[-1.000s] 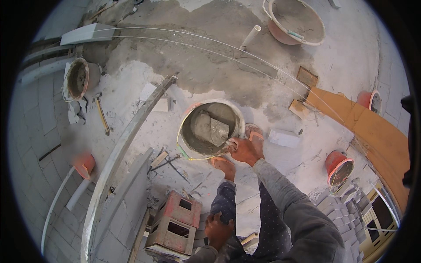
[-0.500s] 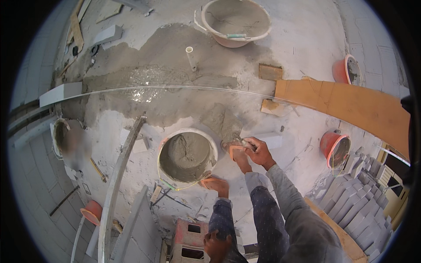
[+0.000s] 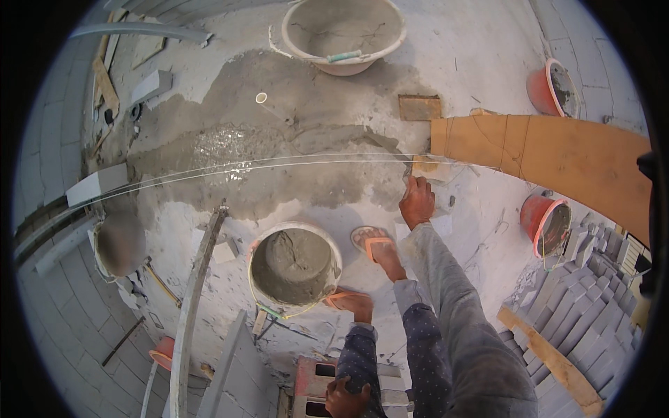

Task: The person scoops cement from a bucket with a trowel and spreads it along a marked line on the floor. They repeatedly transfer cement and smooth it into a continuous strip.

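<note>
My right hand [image 3: 418,202] grips a trowel [image 3: 405,167] stretched out onto wet grey mortar [image 3: 313,139], beside two taut strings [image 3: 293,156]. The trowel's blade is partly lost against the mortar. My left hand [image 3: 347,398] is curled over my left knee. Below and left of the trowel, a round bucket of mortar [image 3: 286,268] stands by my sandalled feet [image 3: 373,240], with its wire handle down and a green grip on it. A small board [image 3: 428,166] lies under the strings next to my right hand.
A wide basin [image 3: 345,28] and red buckets [image 3: 540,90] stand around. A long orange board [image 3: 536,150] lies right, above stacked grey blocks [image 3: 557,313]. An upright white pipe [image 3: 261,98], a leaning beam [image 3: 195,292], a hammer [image 3: 164,285] and block walls [image 3: 63,139] are also in view.
My right hand has moved from the bucket up and forward with the trowel. The lump lifted from the bucket now lies spread on the floor near the strings. The view has shifted forward.
</note>
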Tool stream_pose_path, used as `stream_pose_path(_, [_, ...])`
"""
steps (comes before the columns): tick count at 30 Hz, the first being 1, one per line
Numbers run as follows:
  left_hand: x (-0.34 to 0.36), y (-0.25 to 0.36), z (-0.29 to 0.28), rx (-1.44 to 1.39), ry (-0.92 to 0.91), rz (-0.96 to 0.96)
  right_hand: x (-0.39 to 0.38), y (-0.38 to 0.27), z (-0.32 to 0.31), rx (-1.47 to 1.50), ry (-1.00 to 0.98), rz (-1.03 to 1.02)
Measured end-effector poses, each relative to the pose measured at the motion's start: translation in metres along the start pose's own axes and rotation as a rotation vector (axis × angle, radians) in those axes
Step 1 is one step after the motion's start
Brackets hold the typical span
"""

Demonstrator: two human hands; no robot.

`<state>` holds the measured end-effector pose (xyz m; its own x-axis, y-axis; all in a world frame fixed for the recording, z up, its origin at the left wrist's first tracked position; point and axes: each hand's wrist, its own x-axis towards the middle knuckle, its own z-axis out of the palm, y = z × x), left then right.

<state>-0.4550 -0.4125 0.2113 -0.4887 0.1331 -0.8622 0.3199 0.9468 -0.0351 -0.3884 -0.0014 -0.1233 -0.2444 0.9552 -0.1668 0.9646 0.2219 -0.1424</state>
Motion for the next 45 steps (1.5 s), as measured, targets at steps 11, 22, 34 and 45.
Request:
stream_pose_path(11, [0.003,0.004,-0.005,0.005,-0.055,-0.049,-0.024,-0.053,0.060,1.328,-0.307,0.806])
stream_pose_path(22, [0.002,-0.001,-0.005,-0.023,-0.058,-0.064,-0.004,-0.038,0.084,0.324,0.073,0.276])
stream_pose_path(34, [-0.003,0.002,-0.003,-0.034,-0.044,-0.031,-0.007,-0.099,0.096,0.699,-0.043,0.151])
stream_pose_path(45, [-0.008,0.004,-0.003,-0.113,-0.085,-0.040,0.013,-0.025,0.088,0.610,0.045,0.479])
